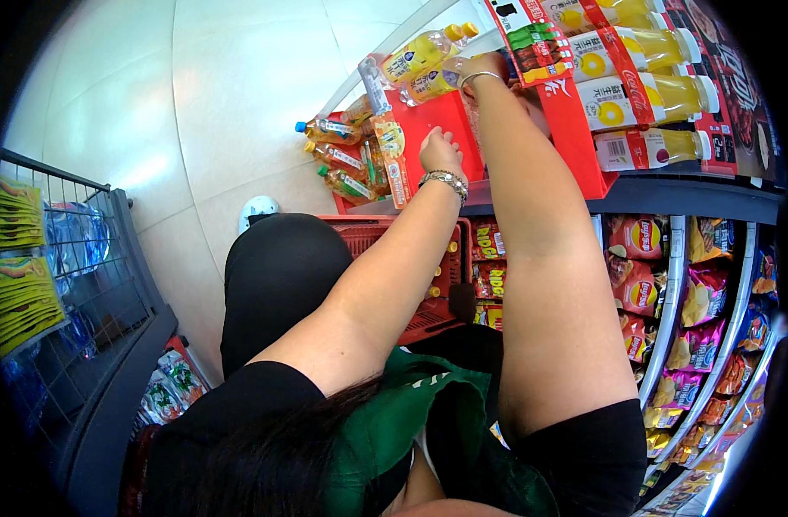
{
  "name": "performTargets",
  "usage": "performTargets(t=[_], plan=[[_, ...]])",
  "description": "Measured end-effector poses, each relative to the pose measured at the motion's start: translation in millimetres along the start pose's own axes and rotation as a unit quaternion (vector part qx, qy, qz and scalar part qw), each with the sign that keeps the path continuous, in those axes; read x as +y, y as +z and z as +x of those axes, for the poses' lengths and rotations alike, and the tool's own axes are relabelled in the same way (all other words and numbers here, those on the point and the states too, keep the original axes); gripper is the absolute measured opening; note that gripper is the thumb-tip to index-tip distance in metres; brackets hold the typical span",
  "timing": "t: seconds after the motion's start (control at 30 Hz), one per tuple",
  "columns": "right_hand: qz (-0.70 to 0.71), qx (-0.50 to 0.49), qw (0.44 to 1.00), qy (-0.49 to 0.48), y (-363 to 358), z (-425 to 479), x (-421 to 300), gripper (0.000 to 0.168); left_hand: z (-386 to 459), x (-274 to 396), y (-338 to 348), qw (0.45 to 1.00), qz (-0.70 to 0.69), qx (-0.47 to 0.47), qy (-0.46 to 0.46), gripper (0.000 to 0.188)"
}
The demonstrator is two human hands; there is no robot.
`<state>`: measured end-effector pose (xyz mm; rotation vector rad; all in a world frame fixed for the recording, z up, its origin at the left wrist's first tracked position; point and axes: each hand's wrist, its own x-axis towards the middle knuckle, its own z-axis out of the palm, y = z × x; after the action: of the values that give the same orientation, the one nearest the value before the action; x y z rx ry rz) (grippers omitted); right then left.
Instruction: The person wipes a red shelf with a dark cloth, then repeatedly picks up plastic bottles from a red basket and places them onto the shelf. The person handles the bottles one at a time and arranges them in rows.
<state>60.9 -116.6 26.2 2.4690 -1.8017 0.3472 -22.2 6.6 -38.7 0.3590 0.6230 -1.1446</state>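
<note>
My right hand [483, 66], with a silver bangle at the wrist, is closed around the cap end of a clear plastic bottle of yellow drink [427, 85]. Its cap is hidden by the fingers. Close beside it stand more yellow drink bottles [415, 57] with yellow caps, on a red display shelf [429, 116]. My left hand [442, 154], wearing a beaded bracelet, hovers over the front part of this shelf. Its fingers are loosely curled, and nothing shows in them. Below my left forearm, a red plastic shopping basket [361, 226] holds several yellow-capped bottles [436, 292].
Amber drink bottles [339, 155] stand low at the display's floor side. White-capped juice bottles [627, 97] line the upper right. Chip bags [636, 236] fill the racks on the right. A wire rack [83, 284] borders the left, beside the tiled floor [239, 97].
</note>
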Motion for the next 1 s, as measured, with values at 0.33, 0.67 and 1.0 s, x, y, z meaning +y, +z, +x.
performTargets(t=[0.33, 0.67, 1.0], plan=[[0.063, -0.066, 0.996, -0.01, 5.0, 12.1, -0.4, 0.037, 4.3, -2.7, 0.0, 1.0, -0.005, -0.008, 0.0, 0.052], [0.019, -0.177, 0.983, -0.037, -6.1, 21.8, 3.3, 0.066, 1.5, 2.0, 3.1, 0.999, -0.032, 0.002, -0.007, 0.049], [0.079, 0.044, 0.995, 0.052, 21.9, 73.4, 34.8, 0.042, 1.6, 8.2, 10.1, 0.999, -0.032, -0.024, 0.006, 0.052]])
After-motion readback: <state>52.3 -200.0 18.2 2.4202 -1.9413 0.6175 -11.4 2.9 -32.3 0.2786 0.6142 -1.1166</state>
